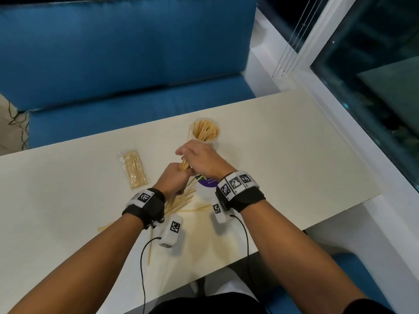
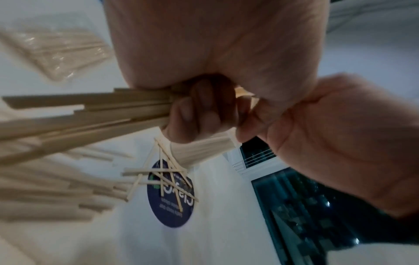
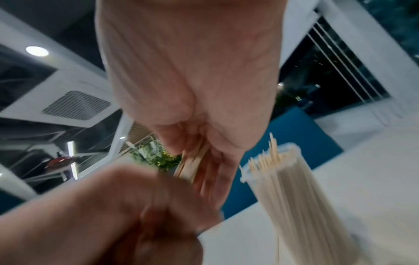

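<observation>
A bundle of thin wooden sticks [image 1: 184,165] stands tilted over the middle of the cream table [image 1: 294,155]. My left hand [image 1: 175,177] grips it in a fist around its middle; its lower ends [image 2: 90,111] fan out past the curled fingers [image 2: 204,111]. My right hand [image 1: 189,156] lies over the bundle's upper end, its fingers [image 3: 208,172] and thumb closed round the sticks [image 3: 190,166]. Just beyond the hands a clear cup [image 1: 206,130] stands packed with upright sticks [image 3: 294,188].
Loose sticks [image 1: 181,200] lie scattered under my left wrist. A round lid with a purple label [image 1: 207,182] lies flat beside them, a few sticks across it [image 2: 172,193]. A sealed packet of sticks [image 1: 133,168] lies to the left. A blue sofa [image 1: 113,53] is behind the table, a window [image 1: 374,87] on the right.
</observation>
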The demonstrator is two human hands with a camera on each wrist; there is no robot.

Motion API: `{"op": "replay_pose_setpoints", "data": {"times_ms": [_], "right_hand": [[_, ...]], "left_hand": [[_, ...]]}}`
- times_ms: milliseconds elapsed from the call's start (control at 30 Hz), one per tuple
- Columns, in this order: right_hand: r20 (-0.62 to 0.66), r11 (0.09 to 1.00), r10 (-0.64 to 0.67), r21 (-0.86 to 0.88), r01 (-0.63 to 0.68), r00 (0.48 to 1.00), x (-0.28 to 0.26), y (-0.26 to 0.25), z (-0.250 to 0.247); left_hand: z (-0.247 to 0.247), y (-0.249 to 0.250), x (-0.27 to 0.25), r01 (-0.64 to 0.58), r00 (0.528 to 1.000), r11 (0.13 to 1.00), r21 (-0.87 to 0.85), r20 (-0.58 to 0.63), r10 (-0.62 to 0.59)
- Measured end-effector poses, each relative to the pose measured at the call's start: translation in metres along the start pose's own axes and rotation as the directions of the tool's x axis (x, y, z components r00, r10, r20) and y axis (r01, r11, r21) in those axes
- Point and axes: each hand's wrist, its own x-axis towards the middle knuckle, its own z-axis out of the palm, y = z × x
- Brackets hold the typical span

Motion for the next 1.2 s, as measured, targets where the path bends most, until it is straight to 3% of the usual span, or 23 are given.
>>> {"op": "replay_pose_setpoints", "data": {"times_ms": [133, 367, 567, 667, 800, 933, 1133, 1200], "right_hand": [[0.150, 0.974, -0.026, -0.220, 0.059, 0.988, 0.003, 0.008, -0.023], [-0.108, 0.986, -0.150, -0.083, 0.142, 0.983, 0.017, 0.002, -0.067], [-0.168, 0.962, -0.231, -0.185, 0.200, 0.958, 0.045, -0.018, -0.130], [-0.191, 0.972, -0.192, -0.171, 0.160, 0.963, 0.053, -0.023, -0.165], [-0.219, 0.988, -0.134, -0.101, 0.114, 0.966, 0.053, -0.016, -0.194], [-0.223, 0.998, -0.055, -0.044, 0.046, 0.973, 0.055, 0.008, -0.205], [-0.265, 1.000, 0.025, -0.005, -0.027, 0.964, 0.060, 0.033, -0.214], [-0.259, 0.998, 0.016, -0.054, -0.031, 0.966, 0.063, 0.031, -0.207]], "left_hand": [[-0.003, 0.009, 0.011, -0.032, 0.998, 0.955, 0.294, -0.044, 0.047], [0.000, 0.063, 0.041, -0.182, 0.954, 0.848, 0.498, -0.120, 0.275], [0.005, 0.129, 0.059, -0.347, 0.894, 0.801, 0.488, -0.086, 0.440], [0.008, 0.157, 0.067, -0.400, 0.874, 0.791, 0.463, -0.067, 0.481], [0.014, 0.173, 0.081, -0.394, 0.899, 0.835, 0.383, -0.029, 0.438], [0.009, 0.160, 0.091, -0.347, 0.923, 0.832, 0.432, 0.000, 0.385], [-0.018, 0.115, 0.099, -0.255, 0.920, 0.909, 0.328, -0.207, 0.332], [-0.020, 0.105, 0.102, -0.191, 0.943, 0.896, 0.400, -0.178, 0.281]]}}
